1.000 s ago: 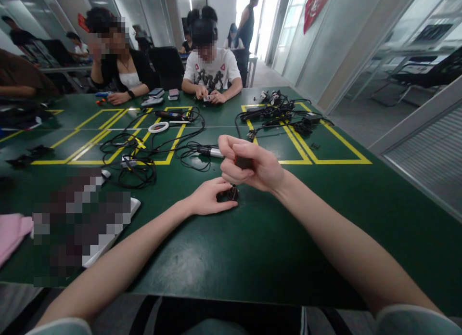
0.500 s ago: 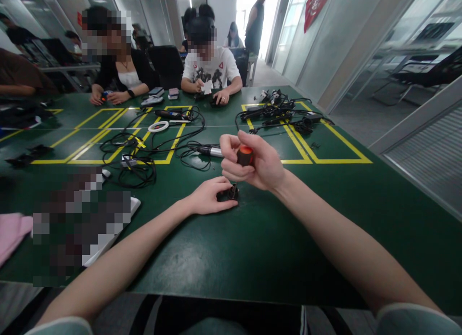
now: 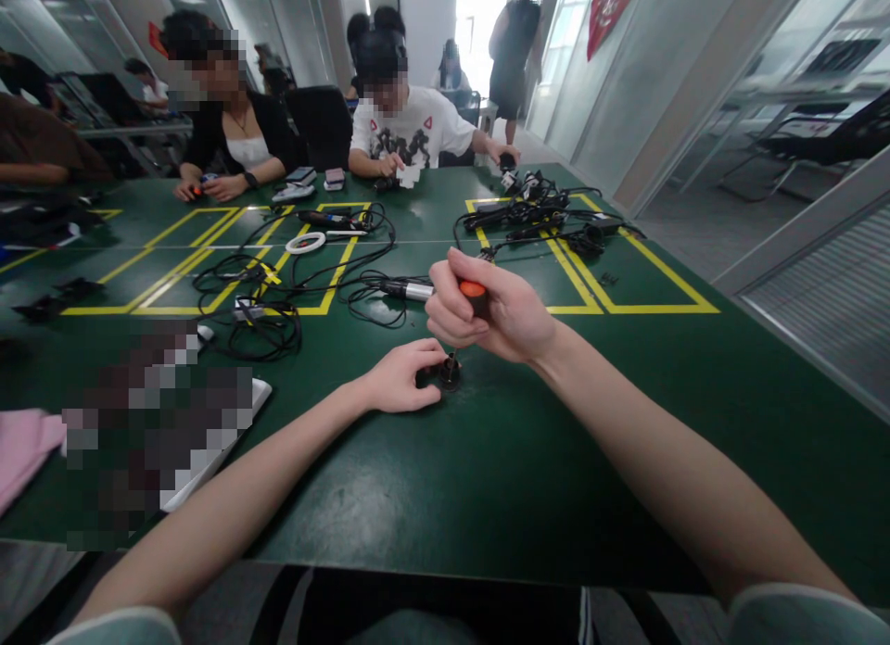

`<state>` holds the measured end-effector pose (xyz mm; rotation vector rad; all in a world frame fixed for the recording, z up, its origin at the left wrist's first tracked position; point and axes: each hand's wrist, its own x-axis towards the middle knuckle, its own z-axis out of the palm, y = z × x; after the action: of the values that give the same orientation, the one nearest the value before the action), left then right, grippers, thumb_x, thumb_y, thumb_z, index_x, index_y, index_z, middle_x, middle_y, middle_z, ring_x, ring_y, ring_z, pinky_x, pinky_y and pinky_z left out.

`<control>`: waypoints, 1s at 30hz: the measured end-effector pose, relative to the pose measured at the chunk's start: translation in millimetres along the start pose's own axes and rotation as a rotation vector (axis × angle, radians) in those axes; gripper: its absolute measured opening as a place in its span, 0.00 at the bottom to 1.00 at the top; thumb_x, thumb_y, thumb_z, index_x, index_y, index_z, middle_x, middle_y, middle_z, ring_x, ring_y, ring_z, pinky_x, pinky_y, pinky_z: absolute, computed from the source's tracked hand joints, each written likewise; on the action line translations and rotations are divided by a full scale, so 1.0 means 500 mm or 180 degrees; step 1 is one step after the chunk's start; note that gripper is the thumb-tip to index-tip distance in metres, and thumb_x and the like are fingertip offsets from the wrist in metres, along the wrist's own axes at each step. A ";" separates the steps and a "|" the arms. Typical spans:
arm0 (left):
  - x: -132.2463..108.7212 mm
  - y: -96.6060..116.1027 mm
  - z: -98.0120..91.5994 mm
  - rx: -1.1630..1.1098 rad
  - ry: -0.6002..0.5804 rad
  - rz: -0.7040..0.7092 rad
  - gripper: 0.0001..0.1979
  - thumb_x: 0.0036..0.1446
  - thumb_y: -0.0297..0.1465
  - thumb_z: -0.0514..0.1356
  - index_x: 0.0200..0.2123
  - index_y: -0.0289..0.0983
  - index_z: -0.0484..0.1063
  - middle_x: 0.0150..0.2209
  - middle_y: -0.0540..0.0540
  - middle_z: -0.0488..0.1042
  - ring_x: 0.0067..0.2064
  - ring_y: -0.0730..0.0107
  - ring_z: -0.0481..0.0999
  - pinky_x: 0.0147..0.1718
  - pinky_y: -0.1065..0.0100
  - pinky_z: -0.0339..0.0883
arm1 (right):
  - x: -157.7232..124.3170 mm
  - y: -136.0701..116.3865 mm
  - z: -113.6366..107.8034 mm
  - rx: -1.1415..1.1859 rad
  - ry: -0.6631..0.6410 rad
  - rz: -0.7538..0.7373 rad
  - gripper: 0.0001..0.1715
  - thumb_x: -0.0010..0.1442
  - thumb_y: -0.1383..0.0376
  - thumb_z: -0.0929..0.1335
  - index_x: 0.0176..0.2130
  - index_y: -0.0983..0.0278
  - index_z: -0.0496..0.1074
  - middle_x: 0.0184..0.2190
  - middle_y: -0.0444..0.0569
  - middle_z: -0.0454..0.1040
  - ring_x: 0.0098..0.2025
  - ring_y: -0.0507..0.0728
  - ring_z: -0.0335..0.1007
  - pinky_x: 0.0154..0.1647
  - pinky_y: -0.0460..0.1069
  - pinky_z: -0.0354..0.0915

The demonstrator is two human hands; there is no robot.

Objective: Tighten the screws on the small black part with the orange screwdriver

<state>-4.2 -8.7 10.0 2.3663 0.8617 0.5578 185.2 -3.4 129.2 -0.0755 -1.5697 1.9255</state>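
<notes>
Wrapped in my right hand [image 3: 493,311] is a screwdriver [image 3: 474,295] with an orange-topped black handle. Its thin shaft points down below my fingers to a small black part [image 3: 451,374] on the green table [image 3: 389,478]. From the left, my left hand [image 3: 407,376] rests on the table, with fingertips and thumb at the left side of that part. The part's finer details and the screwdriver's tip are too small to make out.
Ahead lie black cables [image 3: 271,335], a silver-and-black tool [image 3: 410,291], a white ring [image 3: 306,244] and a pile of cabled devices [image 3: 535,214] at the back right. A pixelated white-edged object [image 3: 215,450] and pink cloth [image 3: 24,450] lie left. People sit across the table.
My left thumb has drawn back a little to the left, uncovering more of the black part. My right hand has shifted slightly. The person opposite has stretched an arm toward the cabled devices.
</notes>
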 end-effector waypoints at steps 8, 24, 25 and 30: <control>-0.001 0.002 -0.003 -0.0181 0.0035 -0.0078 0.32 0.53 0.31 0.64 0.63 0.38 0.77 0.45 0.45 0.80 0.45 0.58 0.80 0.48 0.60 0.77 | 0.000 0.009 0.002 0.0087 -0.0053 -0.0204 0.18 0.72 0.58 0.68 0.32 0.61 0.61 0.17 0.32 0.59 0.15 0.44 0.43 0.17 0.40 0.46; -0.001 0.003 0.004 -0.0087 0.0193 0.0056 0.18 0.57 0.33 0.67 0.52 0.39 0.81 0.48 0.43 0.82 0.50 0.57 0.83 0.53 0.60 0.78 | -0.001 0.002 0.007 0.0147 -0.0038 -0.0174 0.21 0.75 0.55 0.66 0.33 0.61 0.61 0.17 0.31 0.53 0.16 0.44 0.37 0.17 0.39 0.44; -0.001 0.004 0.003 -0.0072 0.0194 0.0064 0.18 0.58 0.34 0.66 0.52 0.38 0.81 0.48 0.43 0.82 0.49 0.57 0.83 0.53 0.60 0.78 | 0.000 0.003 0.007 0.0097 0.0011 -0.0198 0.21 0.75 0.56 0.66 0.32 0.61 0.60 0.17 0.31 0.54 0.16 0.44 0.38 0.17 0.39 0.44; -0.002 0.005 0.002 0.0001 0.0145 0.0041 0.18 0.60 0.35 0.66 0.52 0.37 0.81 0.48 0.41 0.81 0.50 0.56 0.83 0.53 0.59 0.78 | 0.001 0.005 0.007 0.0018 0.0122 -0.0339 0.23 0.75 0.54 0.67 0.31 0.62 0.62 0.18 0.34 0.60 0.16 0.45 0.46 0.17 0.40 0.49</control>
<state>-3.1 -11.2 10.7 2.3693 0.8671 0.6190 182.2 -6.3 128.3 -0.0258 -1.5126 1.8354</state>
